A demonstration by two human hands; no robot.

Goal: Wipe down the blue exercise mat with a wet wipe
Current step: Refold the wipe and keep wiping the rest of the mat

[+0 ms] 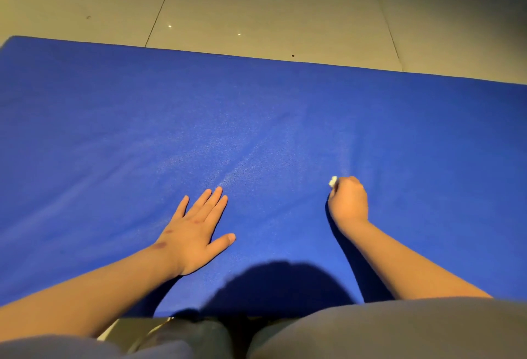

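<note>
- The blue exercise mat point(256, 119) lies flat on a pale tiled floor point(271, 2), filling the scene from left to right; its far edge meets the tiles and its near edge sits just in front of the person's knees point(370, 327)
- The left hand point(196, 233) rests palm-down on the near-left part of the mat, fingers straight and spread, gripping nothing; it looks to be holding the mat in place
- The right hand point(348, 201) is curled into a fist on the near-right part of the mat, clenched round a wet wipe point(332, 181); only a small white scrap peeks out at the far-left side of the knuckles
- With the wipe balled so tightly, little of it likely meets the surface, so strokes could be narrow and leave unwiped strips
- The far and left stretches of the mat are well apart from the wiping hand; reaching them from this kneeling spot may shift weight onto the flat hand and slide or ruckle the mat
- A damp sheen is hard to judge in this dim light, so missed patches could go unnoticed
</note>
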